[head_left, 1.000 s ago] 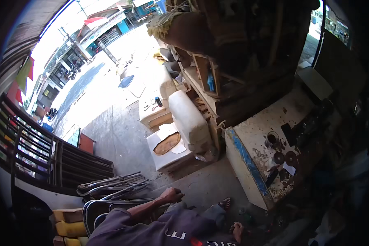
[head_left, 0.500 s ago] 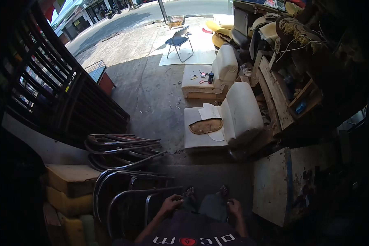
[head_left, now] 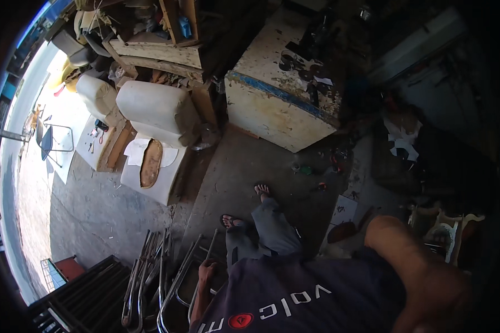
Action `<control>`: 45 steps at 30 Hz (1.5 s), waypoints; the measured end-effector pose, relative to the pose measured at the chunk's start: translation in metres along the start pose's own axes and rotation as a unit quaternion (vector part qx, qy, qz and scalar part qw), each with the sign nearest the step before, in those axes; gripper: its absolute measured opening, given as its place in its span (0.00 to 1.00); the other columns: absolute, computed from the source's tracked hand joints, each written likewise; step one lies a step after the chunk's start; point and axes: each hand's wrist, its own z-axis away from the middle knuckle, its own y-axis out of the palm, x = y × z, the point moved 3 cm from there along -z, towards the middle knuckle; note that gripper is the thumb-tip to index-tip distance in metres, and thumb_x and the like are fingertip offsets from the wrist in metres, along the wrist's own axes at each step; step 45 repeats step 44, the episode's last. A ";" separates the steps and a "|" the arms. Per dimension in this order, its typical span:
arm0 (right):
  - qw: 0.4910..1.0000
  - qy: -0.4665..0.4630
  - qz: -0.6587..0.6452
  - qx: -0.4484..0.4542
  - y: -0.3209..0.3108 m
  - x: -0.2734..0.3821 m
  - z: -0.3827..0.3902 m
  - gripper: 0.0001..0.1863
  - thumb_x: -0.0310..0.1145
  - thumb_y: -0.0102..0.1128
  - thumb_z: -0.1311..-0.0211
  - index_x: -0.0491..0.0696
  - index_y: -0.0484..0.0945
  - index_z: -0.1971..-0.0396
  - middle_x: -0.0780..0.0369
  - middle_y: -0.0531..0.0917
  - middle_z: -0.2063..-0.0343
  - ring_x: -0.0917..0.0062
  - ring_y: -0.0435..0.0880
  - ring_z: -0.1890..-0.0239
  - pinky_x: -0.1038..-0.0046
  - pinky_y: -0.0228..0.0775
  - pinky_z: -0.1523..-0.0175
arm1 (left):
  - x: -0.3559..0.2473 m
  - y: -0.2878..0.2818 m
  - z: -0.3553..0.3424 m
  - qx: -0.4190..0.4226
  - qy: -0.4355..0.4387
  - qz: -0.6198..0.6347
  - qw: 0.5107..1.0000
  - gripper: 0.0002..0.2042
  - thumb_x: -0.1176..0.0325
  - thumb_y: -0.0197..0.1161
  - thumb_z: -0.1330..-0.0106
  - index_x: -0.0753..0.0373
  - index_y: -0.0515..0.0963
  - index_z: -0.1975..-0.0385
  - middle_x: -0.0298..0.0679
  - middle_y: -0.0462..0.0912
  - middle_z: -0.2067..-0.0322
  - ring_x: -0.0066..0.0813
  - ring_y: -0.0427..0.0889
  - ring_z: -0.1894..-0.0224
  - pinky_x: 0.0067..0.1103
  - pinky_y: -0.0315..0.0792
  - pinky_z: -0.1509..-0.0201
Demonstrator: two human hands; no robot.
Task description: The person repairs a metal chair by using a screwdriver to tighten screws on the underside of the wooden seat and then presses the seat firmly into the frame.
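My left hand (head_left: 207, 270) hangs beside my thigh, close to the metal tube chair frames (head_left: 190, 272). Its fingers look curled in; whether they hold anything is hidden, and I cannot tell if they touch a tube. My right arm (head_left: 391, 236) is bent with the elbow out at the lower right, and its hand does not show. Ahead to the left stands a cream upholstered seat (head_left: 153, 111) with a loose oval brown-lined piece (head_left: 151, 164) lying on white material on top.
A worn white box bench (head_left: 278, 114) with a blue edge carries dark tools. Small items, one of them green (head_left: 303, 169), lie on the floor beyond my feet. A second cream seat (head_left: 96, 97) and a folding chair (head_left: 49, 141) stand farther left. Dark bars (head_left: 86, 299) line the lower left.
My view has swung to the right, bringing the bench and right-hand floor into sight. The right arm has gone from hanging by the thigh to bent, its hand gone from view.
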 end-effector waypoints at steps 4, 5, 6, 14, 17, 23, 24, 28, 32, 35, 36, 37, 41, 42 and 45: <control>0.954 0.177 0.213 -0.116 -0.049 -0.035 0.096 0.08 0.38 0.57 0.31 0.51 0.76 0.61 0.64 0.78 0.72 0.82 0.77 0.75 0.78 0.71 0.68 | -0.031 0.003 -0.023 0.021 -0.051 0.018 0.998 0.15 0.67 0.63 0.40 0.67 0.80 0.54 0.40 0.82 0.71 0.27 0.79 0.79 0.23 0.71 0.78; 0.910 0.300 0.254 -0.130 -0.054 -0.060 0.129 0.12 0.40 0.55 0.29 0.51 0.77 0.53 0.64 0.79 0.70 0.80 0.77 0.73 0.76 0.71 0.66 | -0.029 0.003 -0.026 0.012 -0.054 0.031 0.998 0.15 0.67 0.64 0.39 0.67 0.80 0.54 0.40 0.82 0.72 0.27 0.79 0.79 0.23 0.71 0.78; 0.860 0.422 0.259 -0.125 -0.054 -0.097 0.175 0.18 0.43 0.52 0.27 0.51 0.79 0.45 0.63 0.79 0.68 0.79 0.76 0.72 0.74 0.71 0.64 | -0.023 -0.010 -0.030 -0.024 -0.049 0.057 0.997 0.15 0.66 0.64 0.38 0.67 0.80 0.54 0.40 0.81 0.72 0.27 0.78 0.79 0.23 0.71 0.78; 0.423 0.896 0.051 0.123 -0.021 0.023 0.757 0.25 0.44 0.59 0.36 0.45 0.76 0.44 0.52 0.80 0.46 0.59 0.78 0.41 0.64 0.70 0.38 | -0.056 0.066 -0.007 0.055 0.040 -0.184 0.981 0.20 0.53 0.55 0.27 0.68 0.80 0.58 0.41 0.83 0.70 0.33 0.79 0.71 0.30 0.72 0.66; 0.395 0.908 -0.024 0.139 0.046 0.097 0.807 0.24 0.44 0.60 0.37 0.47 0.77 0.45 0.52 0.81 0.49 0.60 0.79 0.43 0.64 0.72 0.41 | -0.078 0.092 0.009 0.067 0.021 -0.335 0.940 0.21 0.52 0.55 0.27 0.68 0.80 0.58 0.41 0.83 0.70 0.33 0.80 0.69 0.31 0.73 0.65; 0.283 0.951 -0.073 0.105 0.030 0.154 0.729 0.21 0.42 0.61 0.39 0.46 0.78 0.49 0.51 0.82 0.54 0.58 0.81 0.47 0.61 0.74 0.45 | -0.152 0.184 0.037 0.125 0.003 -0.534 0.836 0.21 0.52 0.56 0.27 0.69 0.80 0.57 0.41 0.84 0.70 0.33 0.81 0.67 0.32 0.73 0.63; 0.275 0.954 -0.078 0.094 0.025 0.153 0.728 0.21 0.41 0.61 0.40 0.46 0.78 0.50 0.50 0.83 0.54 0.57 0.81 0.48 0.60 0.74 0.45 | -0.168 0.204 0.036 0.131 0.010 -0.557 0.820 0.21 0.52 0.56 0.27 0.69 0.80 0.57 0.41 0.84 0.70 0.33 0.81 0.67 0.32 0.74 0.62; 0.260 0.959 -0.093 0.066 0.021 0.155 0.737 0.19 0.40 0.61 0.41 0.45 0.79 0.53 0.50 0.83 0.57 0.56 0.83 0.50 0.58 0.75 0.48 | -0.268 0.314 0.055 0.131 0.040 -0.490 0.861 0.20 0.53 0.59 0.29 0.68 0.81 0.58 0.39 0.83 0.71 0.27 0.81 0.70 0.27 0.74 0.66; 0.289 0.951 -0.084 0.066 0.015 0.129 0.751 0.17 0.38 0.61 0.42 0.44 0.80 0.56 0.49 0.84 0.60 0.55 0.84 0.53 0.57 0.75 0.50 | -0.343 0.387 0.097 0.128 0.103 -0.352 0.921 0.19 0.58 0.61 0.30 0.71 0.77 0.53 0.40 0.82 0.69 0.24 0.79 0.73 0.22 0.74 0.66; 0.335 0.935 -0.061 0.098 0.038 0.116 0.781 0.16 0.37 0.61 0.44 0.45 0.81 0.59 0.49 0.85 0.62 0.54 0.85 0.55 0.55 0.76 0.52 | -0.358 0.388 0.105 0.169 0.082 -0.232 0.954 0.19 0.61 0.67 0.34 0.70 0.76 0.51 0.40 0.82 0.65 0.25 0.80 0.69 0.22 0.74 0.62; 0.353 0.927 -0.049 0.115 0.052 0.116 0.798 0.15 0.37 0.62 0.45 0.45 0.82 0.60 0.49 0.85 0.63 0.55 0.86 0.56 0.55 0.76 0.53 | -0.353 0.380 0.102 0.185 0.059 -0.167 0.967 0.20 0.63 0.68 0.35 0.69 0.75 0.50 0.40 0.82 0.65 0.25 0.80 0.68 0.22 0.74 0.61; 0.375 0.914 -0.029 0.154 0.063 0.119 0.816 0.14 0.38 0.62 0.45 0.45 0.82 0.62 0.50 0.85 0.64 0.54 0.86 0.56 0.54 0.76 0.53 | -0.346 0.370 0.097 0.206 0.031 -0.101 0.973 0.21 0.66 0.70 0.37 0.68 0.74 0.48 0.39 0.81 0.65 0.25 0.80 0.67 0.21 0.73 0.59; 0.380 0.892 0.015 0.244 0.061 0.080 0.831 0.14 0.40 0.63 0.47 0.45 0.84 0.68 0.49 0.86 0.67 0.52 0.86 0.58 0.53 0.76 0.52 | -0.341 0.323 0.103 0.282 -0.014 0.000 0.959 0.19 0.74 0.69 0.38 0.64 0.72 0.48 0.37 0.80 0.62 0.24 0.79 0.65 0.21 0.74 0.57; 0.375 0.891 0.020 0.255 0.064 0.062 0.827 0.14 0.39 0.63 0.47 0.46 0.84 0.65 0.48 0.85 0.65 0.53 0.86 0.57 0.53 0.77 0.52 | -0.333 0.302 0.096 0.260 -0.005 0.005 0.966 0.20 0.75 0.68 0.37 0.64 0.72 0.46 0.37 0.80 0.61 0.24 0.79 0.64 0.21 0.75 0.58; 0.363 0.892 0.028 0.268 0.070 0.030 0.813 0.15 0.38 0.61 0.46 0.47 0.84 0.60 0.45 0.85 0.62 0.54 0.86 0.56 0.53 0.77 0.53 | -0.313 0.253 0.084 0.230 0.000 0.041 0.972 0.24 0.68 0.69 0.35 0.64 0.69 0.41 0.36 0.81 0.59 0.27 0.80 0.61 0.24 0.74 0.52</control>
